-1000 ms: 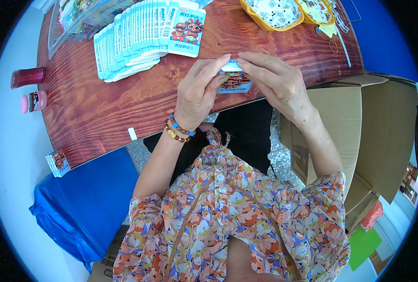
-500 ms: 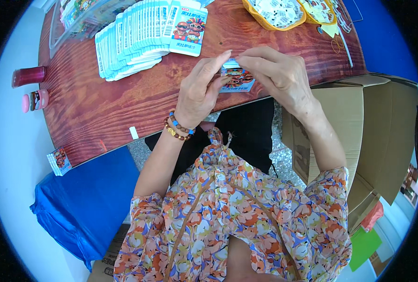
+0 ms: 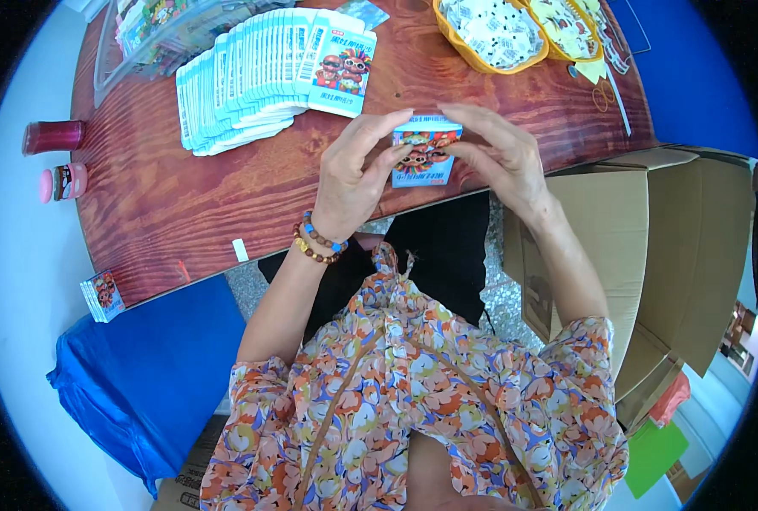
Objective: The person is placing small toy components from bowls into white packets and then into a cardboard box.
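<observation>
Blue carton [image 3: 424, 152] pinched between left hand [image 3: 353, 175] and right hand [image 3: 494, 153]; folding seems underway. Next likely needs the top flap tucked.

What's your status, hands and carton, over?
Both hands on the small printed carton: left hand, right hand, above the wooden table edge. Fanned row of flat cartons behind it, apart. Nothing blocking.

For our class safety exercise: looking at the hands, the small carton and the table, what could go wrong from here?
1. Both hands, left hand and right hand, pinch the small carton near the table edge; a slip might drop it off the table.
2. An elbow sweep could scatter the fanned stack of flat cartons.
</observation>
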Demonstrator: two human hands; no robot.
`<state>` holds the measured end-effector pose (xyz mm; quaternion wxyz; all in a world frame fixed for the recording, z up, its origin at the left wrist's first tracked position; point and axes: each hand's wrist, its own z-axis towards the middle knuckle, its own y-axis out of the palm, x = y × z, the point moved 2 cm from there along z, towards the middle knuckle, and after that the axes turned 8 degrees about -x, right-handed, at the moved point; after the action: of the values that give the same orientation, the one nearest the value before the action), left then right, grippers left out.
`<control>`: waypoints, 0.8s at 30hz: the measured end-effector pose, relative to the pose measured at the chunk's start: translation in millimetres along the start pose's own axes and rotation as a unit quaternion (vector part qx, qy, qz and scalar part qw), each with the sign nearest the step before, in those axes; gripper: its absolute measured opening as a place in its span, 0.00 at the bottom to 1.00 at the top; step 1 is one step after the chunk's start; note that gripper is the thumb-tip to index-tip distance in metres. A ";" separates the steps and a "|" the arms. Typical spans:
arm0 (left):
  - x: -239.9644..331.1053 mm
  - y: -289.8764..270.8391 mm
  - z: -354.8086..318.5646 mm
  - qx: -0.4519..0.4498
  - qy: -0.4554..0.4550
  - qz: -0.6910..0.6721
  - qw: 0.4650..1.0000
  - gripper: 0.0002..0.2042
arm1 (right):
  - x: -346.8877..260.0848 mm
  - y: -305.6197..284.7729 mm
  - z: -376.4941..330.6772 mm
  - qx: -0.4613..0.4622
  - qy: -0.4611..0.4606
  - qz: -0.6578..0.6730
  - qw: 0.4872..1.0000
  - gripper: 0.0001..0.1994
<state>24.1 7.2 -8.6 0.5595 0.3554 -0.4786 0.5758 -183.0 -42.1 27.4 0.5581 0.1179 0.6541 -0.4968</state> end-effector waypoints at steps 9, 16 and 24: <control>4.4 -17.8 -21.2 -0.028 -0.022 -0.023 0.999 0.20 | -11.3 -0.3 14.1 -0.098 -0.132 -0.049 0.985 0.16; 26.6 -31.3 -36.4 0.044 -0.081 -0.072 0.993 0.20 | -9.1 31.7 39.6 -0.093 -0.055 0.135 0.985 0.11; 64.2 -134.6 -109.6 0.166 -0.124 0.378 0.902 0.21 | -36.3 116.2 56.0 -0.134 -0.057 0.089 0.985 0.10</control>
<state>162.7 119.4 41.0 0.1691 0.3045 -0.5397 0.7664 -53.7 -15.7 4.4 0.6469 0.0713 0.6688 -0.3594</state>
